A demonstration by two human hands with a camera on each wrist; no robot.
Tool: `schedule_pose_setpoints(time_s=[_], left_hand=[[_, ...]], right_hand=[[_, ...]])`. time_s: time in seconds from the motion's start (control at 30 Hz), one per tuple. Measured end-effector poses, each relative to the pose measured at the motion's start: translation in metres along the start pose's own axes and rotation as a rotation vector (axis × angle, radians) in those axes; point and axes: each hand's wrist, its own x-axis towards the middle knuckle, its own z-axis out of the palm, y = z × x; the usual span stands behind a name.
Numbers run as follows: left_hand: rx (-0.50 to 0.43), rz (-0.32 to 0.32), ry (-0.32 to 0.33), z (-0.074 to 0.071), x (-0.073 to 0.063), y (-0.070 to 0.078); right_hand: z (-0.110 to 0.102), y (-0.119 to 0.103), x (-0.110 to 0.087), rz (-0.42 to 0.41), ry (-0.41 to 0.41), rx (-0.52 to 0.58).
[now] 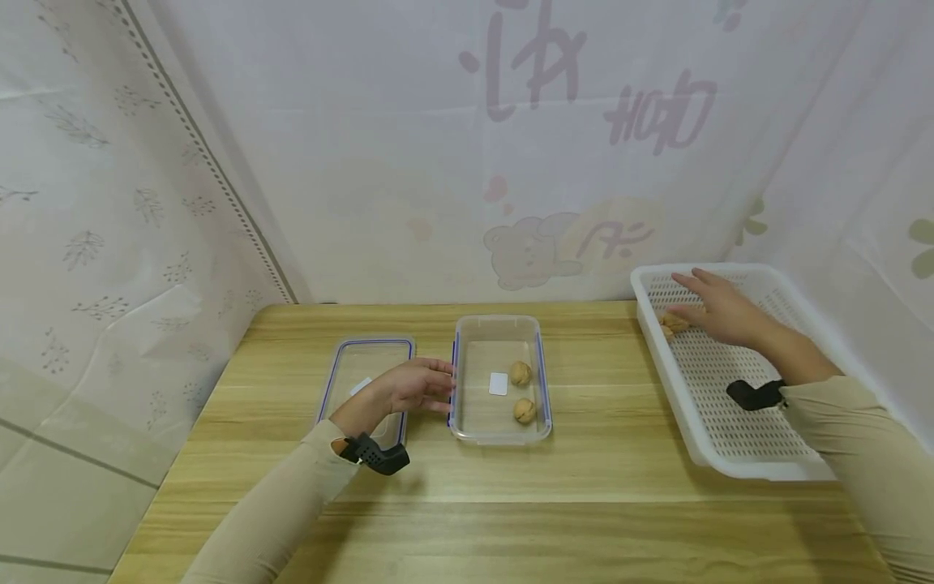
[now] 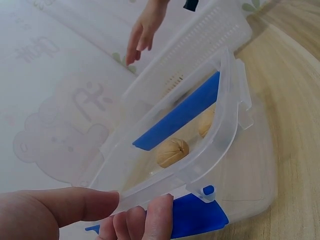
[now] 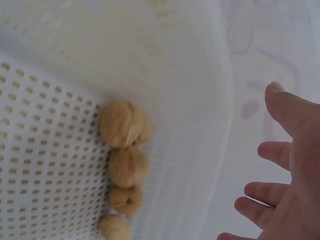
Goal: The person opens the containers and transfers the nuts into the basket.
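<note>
My left hand [image 1: 419, 385] reaches to the left side of a clear plastic food container [image 1: 503, 435], fingers fairly straight. In the left wrist view, its thumb and fingertips touch the container's rim and blue-edged locking flap [image 2: 197, 220]. Two walnuts [image 1: 520, 373] sit inside the container on its right side, beside a white label. Over the white plastic basket [image 1: 693, 430], my right hand [image 1: 722, 312] hovers with fingers spread and nothing in them. Several walnuts [image 3: 129, 166] line the basket's side wall, apart from that hand in the right wrist view.
A clear lid with a blue seal [image 1: 339, 369] lies left of the container, partly under my left forearm. Everything stands on a wood-grain table [image 1: 511, 519]. A printed curtain [image 1: 365, 162] hangs behind the table and along both sides.
</note>
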Motion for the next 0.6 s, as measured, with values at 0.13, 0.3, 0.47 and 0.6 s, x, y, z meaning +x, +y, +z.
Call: schedule_pose_setpoints(time_s=[0.13, 0.3, 0.47, 0.6], left_hand=[[-0.004, 0.000, -0.002, 0.000, 0.000, 0.000], [0.001, 0.000, -0.006, 0.000, 0.000, 0.000], [0.003, 0.002, -0.005, 0.000, 0.000, 0.000], [0.001, 0.001, -0.006, -0.001, 0.000, 0.000]], right_hand=[[0.002, -0.013, 0.004, -0.016, -0.015, -0.012], [0.004, -0.026, 0.008, -0.041, -0.031, -0.011], [0.008, -0.041, 0.010, -0.083, -0.013, -0.014], [0.009, -0.056, 0.011, -0.131, -0.003, -0.047]])
